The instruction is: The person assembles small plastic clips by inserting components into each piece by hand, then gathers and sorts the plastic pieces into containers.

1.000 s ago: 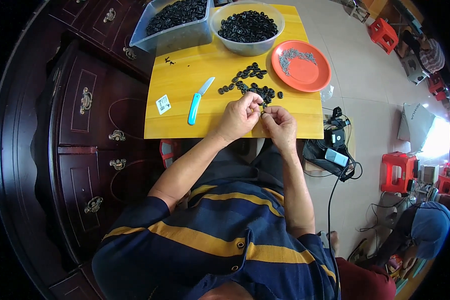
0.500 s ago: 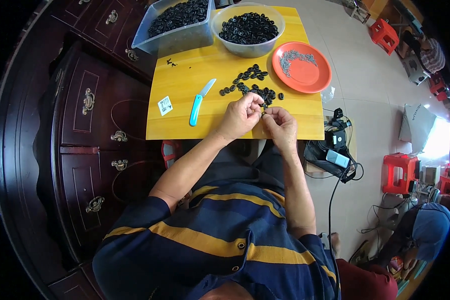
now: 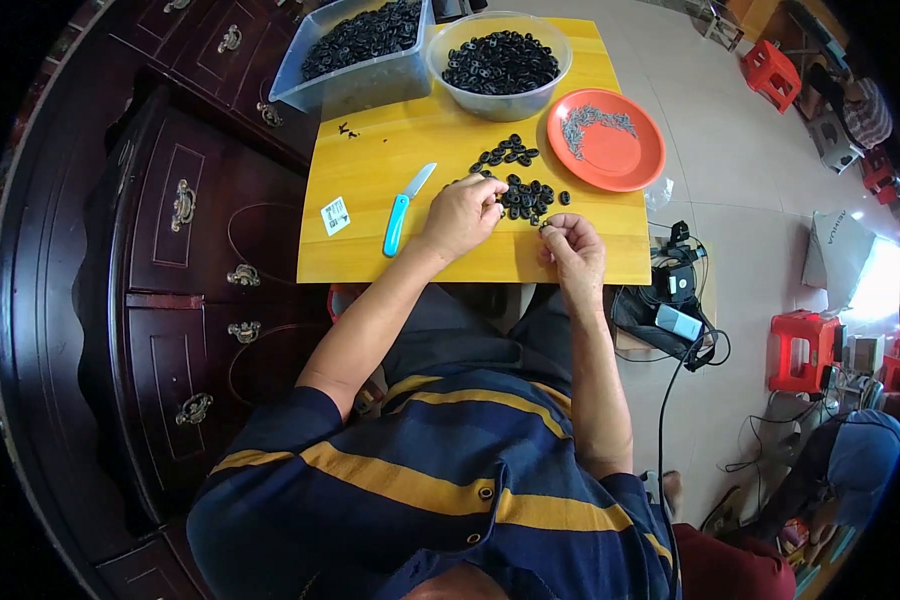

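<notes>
My right hand is above the table's near edge, thumb and forefinger pinching a small dark piece. My left hand has its fingers curled at the left side of a loose pile of black oval pieces with holes; whatever its fingertips hold is hidden. More black ovals lie just beyond that pile. To the left of my left hand is a knife with a turquoise handle, its blade pointing away from me. An orange plate carries small grey pieces beyond my right hand.
At the back of the yellow table stand a blue-tinted bin and a clear round bowl, both full of black ovals. A white label lies left. Dark wooden drawers flank the table; cables and a bag are right.
My hands have moved apart. The left has gone left and toward the pile's edge; the right has shifted slightly right with a small dark piece between its fingertips.
</notes>
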A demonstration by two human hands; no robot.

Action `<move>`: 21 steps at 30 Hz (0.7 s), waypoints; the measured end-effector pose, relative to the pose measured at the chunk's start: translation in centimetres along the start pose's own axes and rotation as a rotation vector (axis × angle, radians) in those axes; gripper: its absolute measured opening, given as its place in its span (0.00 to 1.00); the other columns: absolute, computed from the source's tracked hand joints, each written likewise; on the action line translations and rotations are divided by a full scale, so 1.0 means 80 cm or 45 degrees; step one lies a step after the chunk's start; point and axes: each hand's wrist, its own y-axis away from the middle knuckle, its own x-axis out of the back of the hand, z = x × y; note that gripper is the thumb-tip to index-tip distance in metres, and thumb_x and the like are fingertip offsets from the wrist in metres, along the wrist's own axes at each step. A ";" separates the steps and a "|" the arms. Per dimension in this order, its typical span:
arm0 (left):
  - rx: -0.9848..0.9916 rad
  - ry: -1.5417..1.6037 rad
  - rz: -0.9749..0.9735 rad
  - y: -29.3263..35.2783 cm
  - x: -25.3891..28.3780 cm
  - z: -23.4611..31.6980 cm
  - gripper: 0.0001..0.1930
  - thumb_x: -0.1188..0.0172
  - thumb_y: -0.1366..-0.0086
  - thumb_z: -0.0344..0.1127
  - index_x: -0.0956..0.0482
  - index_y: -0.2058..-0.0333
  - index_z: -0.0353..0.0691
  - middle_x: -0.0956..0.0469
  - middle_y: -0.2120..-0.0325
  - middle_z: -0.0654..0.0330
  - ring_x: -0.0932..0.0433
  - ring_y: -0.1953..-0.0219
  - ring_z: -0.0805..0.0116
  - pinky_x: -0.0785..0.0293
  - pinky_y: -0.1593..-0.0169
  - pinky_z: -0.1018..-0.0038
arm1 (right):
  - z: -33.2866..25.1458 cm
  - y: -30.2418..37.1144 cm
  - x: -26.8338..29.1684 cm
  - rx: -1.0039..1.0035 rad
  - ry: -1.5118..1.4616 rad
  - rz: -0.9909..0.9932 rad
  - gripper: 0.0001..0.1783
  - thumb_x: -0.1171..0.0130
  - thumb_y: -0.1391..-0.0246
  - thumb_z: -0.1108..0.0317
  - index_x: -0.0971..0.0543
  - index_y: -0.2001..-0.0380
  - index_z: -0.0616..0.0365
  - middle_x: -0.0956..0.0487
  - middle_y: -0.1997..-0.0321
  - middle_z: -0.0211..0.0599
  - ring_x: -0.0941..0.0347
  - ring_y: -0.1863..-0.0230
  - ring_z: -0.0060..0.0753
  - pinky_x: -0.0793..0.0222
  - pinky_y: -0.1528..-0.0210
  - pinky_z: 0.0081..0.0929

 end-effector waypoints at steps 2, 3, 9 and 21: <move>-0.036 -0.074 0.006 -0.005 -0.004 0.000 0.11 0.38 0.43 0.30 0.19 0.60 0.39 0.21 0.69 0.56 0.20 0.68 0.58 0.23 0.62 0.65 | 0.001 0.000 0.000 -0.014 -0.016 0.001 0.05 0.41 0.41 0.75 0.24 0.62 0.60 0.24 0.73 0.23 0.31 0.75 0.13 0.34 0.71 0.13; -0.070 -0.150 0.012 -0.008 -0.007 0.001 0.11 0.38 0.44 0.32 0.18 0.60 0.42 0.21 0.69 0.56 0.20 0.66 0.54 0.23 0.61 0.61 | 0.002 0.000 0.000 -0.012 -0.012 -0.001 0.05 0.41 0.41 0.75 0.24 0.62 0.60 0.24 0.73 0.23 0.31 0.75 0.13 0.35 0.71 0.13; -0.110 -0.283 -0.093 -0.016 -0.012 0.002 0.09 0.37 0.44 0.33 0.17 0.63 0.43 0.22 0.68 0.55 0.20 0.64 0.53 0.24 0.60 0.60 | 0.004 -0.001 0.001 -0.011 -0.016 -0.017 0.05 0.41 0.41 0.75 0.24 0.62 0.61 0.24 0.73 0.23 0.31 0.75 0.13 0.36 0.72 0.13; 0.062 0.507 0.128 0.006 -0.016 0.006 0.05 0.36 0.42 0.28 0.16 0.67 0.35 0.19 0.78 0.62 0.23 0.80 0.78 0.28 0.74 0.78 | -0.002 0.001 -0.001 -0.028 -0.022 0.005 0.05 0.41 0.41 0.75 0.24 0.61 0.60 0.23 0.72 0.24 0.30 0.75 0.13 0.35 0.72 0.12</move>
